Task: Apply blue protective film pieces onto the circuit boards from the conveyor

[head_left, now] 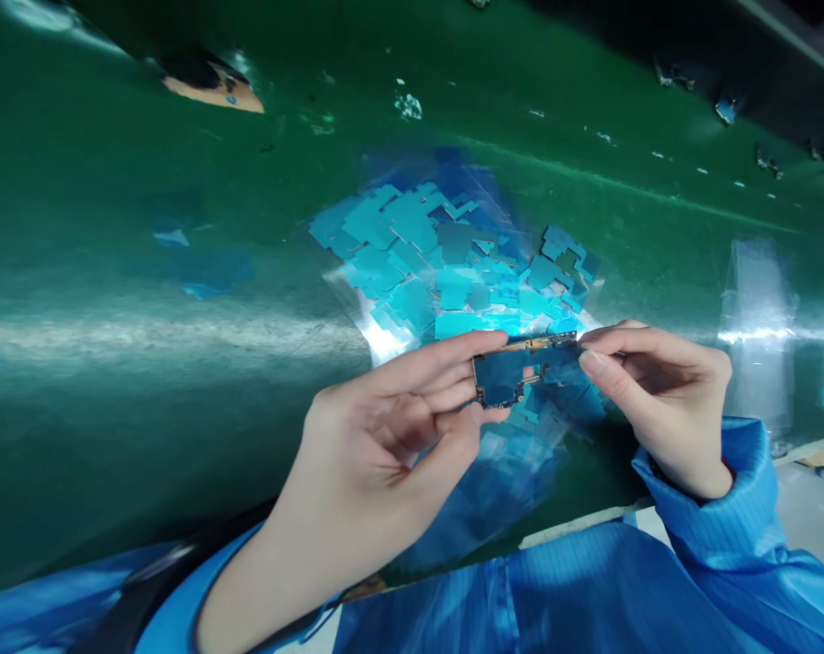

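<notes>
A small dark circuit board (500, 377) with a notched outline and copper-coloured edge parts is held over the green table. My left hand (404, 427) grips its left end between the thumb and the fingers. At its right end, the thumb and index finger of my right hand (650, 372) are pinched together on the board's corner. Beneath and beyond the board lies a loose pile of flat, notched blue-green pieces (404, 236), some on clear film. A smaller cluster of such pieces (565, 259) is at the pile's right.
The green tabletop (112, 409) carries a clear plastic strip (759, 336) on the right. Small boards (726, 111) lie along the dark far right edge. A torn orange-brown patch (217, 89) shows at the upper left, and scraps of blue film (203, 263) lie left of the pile.
</notes>
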Motion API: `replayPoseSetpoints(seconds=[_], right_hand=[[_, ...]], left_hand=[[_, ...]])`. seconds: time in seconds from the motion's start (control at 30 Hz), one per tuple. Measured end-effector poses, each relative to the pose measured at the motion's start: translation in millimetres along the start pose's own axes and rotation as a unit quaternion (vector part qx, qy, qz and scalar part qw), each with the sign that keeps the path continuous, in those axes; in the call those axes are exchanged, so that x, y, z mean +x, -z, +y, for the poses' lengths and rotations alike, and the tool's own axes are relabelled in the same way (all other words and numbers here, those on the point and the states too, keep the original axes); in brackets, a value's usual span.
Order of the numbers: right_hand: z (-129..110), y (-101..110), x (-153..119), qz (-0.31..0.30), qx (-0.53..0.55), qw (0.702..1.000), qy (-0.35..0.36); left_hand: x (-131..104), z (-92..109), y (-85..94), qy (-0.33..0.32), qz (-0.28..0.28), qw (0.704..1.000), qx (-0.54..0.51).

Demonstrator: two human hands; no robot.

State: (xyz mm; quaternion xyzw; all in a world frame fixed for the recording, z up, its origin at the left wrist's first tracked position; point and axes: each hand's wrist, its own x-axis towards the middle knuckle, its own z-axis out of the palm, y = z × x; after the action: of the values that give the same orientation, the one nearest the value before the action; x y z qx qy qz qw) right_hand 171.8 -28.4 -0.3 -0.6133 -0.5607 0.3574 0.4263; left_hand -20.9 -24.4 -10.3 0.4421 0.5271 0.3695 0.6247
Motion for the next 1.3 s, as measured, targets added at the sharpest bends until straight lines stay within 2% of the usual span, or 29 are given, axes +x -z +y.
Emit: replayPoseSetpoints(seconds=[0.27, 0.73, 0.97, 1.1, 1.3], right_hand=[[-0.9, -0.6, 0.3, 0.002, -0.010, 1.000, -0.003], [-0.9, -1.2, -0.4, 0.004, -0.003, 1.000, -0.011], [-1.2, -1.2, -0.4, 0.002, -0.006, 1.000, -0.014], [-1.5, -1.8, 0.4, 0.005, -0.003, 1.000, -0.011], [-1.4, -2.8, 0.0, 0.002, 0.006, 1.000, -0.007]], left_hand=[[-1.2, 6.2, -3.0, 0.032, 0.004, 0.999, -0.023], [-1.5, 6.1, -3.9, 0.040, 0.009, 0.999, -0.035], [0.0, 4.7, -3.0, 0.039, 0.000, 0.998, -0.049], [3.2, -1.3, -0.8, 0.004, -0.012, 0.999, -0.040], [2.5, 0.8, -2.7, 0.022, 0.022, 1.000, -0.006]])
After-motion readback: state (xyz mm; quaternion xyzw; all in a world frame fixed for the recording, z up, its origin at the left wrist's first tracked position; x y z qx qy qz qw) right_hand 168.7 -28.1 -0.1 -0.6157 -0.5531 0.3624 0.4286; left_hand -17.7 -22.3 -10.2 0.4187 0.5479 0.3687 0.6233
